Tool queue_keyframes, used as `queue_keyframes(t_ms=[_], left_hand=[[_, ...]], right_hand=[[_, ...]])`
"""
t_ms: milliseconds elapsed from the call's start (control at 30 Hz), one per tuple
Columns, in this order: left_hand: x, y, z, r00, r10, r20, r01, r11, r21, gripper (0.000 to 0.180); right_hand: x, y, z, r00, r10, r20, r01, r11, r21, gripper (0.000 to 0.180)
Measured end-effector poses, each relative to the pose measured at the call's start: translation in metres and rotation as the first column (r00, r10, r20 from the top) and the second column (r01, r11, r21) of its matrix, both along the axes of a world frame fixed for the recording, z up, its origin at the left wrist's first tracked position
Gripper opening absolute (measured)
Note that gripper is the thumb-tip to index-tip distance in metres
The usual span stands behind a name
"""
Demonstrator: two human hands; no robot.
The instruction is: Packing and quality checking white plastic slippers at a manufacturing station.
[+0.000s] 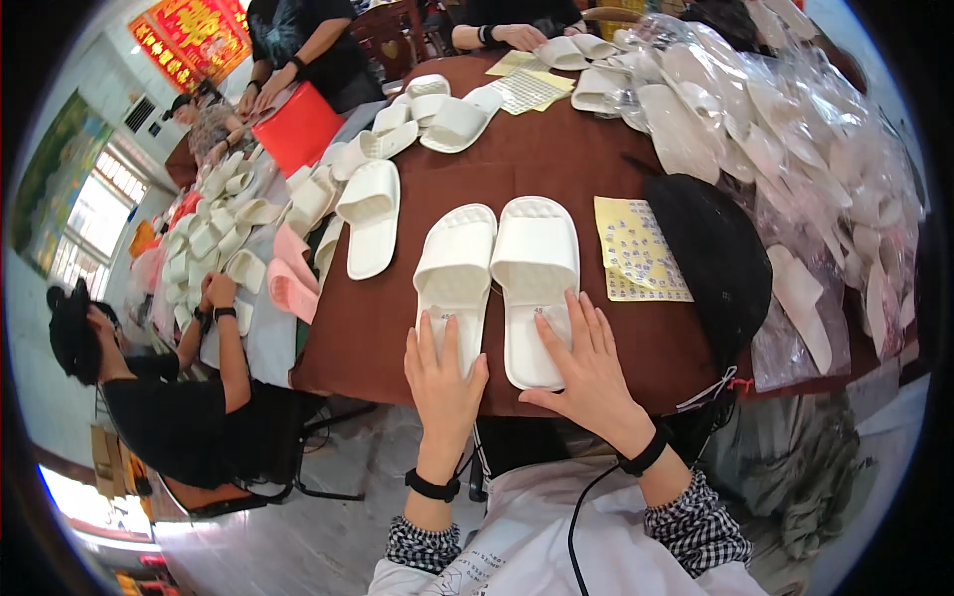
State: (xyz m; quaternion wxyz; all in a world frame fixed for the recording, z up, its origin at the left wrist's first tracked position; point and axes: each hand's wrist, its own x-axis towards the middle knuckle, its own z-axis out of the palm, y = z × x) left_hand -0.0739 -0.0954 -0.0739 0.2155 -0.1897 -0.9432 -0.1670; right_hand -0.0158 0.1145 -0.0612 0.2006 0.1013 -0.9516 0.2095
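Two white slide slippers lie side by side on the brown tablecloth in front of me, toes pointing away. On the heel end of the left slipper [452, 260] rests my left hand [441, 372], its fingers stretched out. My right hand [586, 363] lies with spread fingers over the right edge of the right slipper [535, 248], near its heel. A small dark mark shows on each insole by my fingertips. Right of the pair is a yellow sticker sheet [636, 253] with rows of small labels, partly under a black cap [711, 263].
Another white slipper [370, 223] lies left of the pair, with more slippers [452, 114] behind. Plastic-wrapped slippers [735, 109] crowd the right side. Further sticker sheets [532, 89] lie at the back. A seated person [179, 417] works at left beside piled slippers; others stand behind a red bag [298, 129].
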Motion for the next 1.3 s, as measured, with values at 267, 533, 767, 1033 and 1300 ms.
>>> queue_keyframes(t_ms=[267,533,767,1033,1300], left_hand=[[0.002,0.007,0.021,0.999,-0.032,-0.013,0.034,0.981,0.19,0.055],[-0.007,0.022,0.01,0.998,-0.019,-0.052,0.031,0.966,0.256,0.054],[-0.006,0.02,0.007,0.999,-0.013,-0.052,0.02,0.991,0.132,0.053],[-0.032,0.006,0.019,0.994,-0.072,-0.077,0.084,0.981,0.173,0.05],[-0.042,0.0,0.011,0.986,-0.156,-0.063,0.16,0.985,0.061,0.045]], right_hand=[[-0.004,-0.011,0.001,1.0,-0.001,0.028,0.003,0.997,-0.071,0.093],[-0.007,-0.022,-0.001,1.0,-0.011,-0.01,0.01,0.999,-0.045,0.091],[-0.008,-0.024,-0.002,1.0,-0.01,-0.028,0.009,0.999,-0.039,0.087],[-0.032,-0.032,-0.003,0.995,0.072,-0.071,-0.078,0.993,-0.088,0.081],[-0.037,-0.03,-0.005,0.991,0.119,-0.067,-0.121,0.992,-0.036,0.074]])
